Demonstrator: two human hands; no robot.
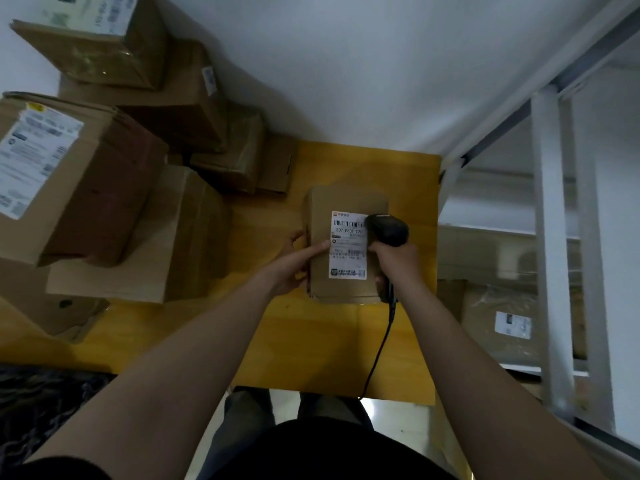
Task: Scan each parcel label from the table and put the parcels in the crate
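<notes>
A small brown cardboard parcel [341,202] lies on the yellow table [329,341], its white label [348,261] with a barcode facing up. My left hand [294,261] grips the parcel's left edge, thumb lying across the top toward the label. My right hand [396,261] grips a black corded barcode scanner [388,230], whose head sits over the label's right edge. The scanner's cable [379,348] trails down toward the table's front edge.
Several cardboard parcels are stacked at the left, among them a large labelled box [69,174] and a flat box [145,244]. A white metal rack [554,237] stands at the right, with labelled parcels [502,317] behind its posts. A white wall is behind the table.
</notes>
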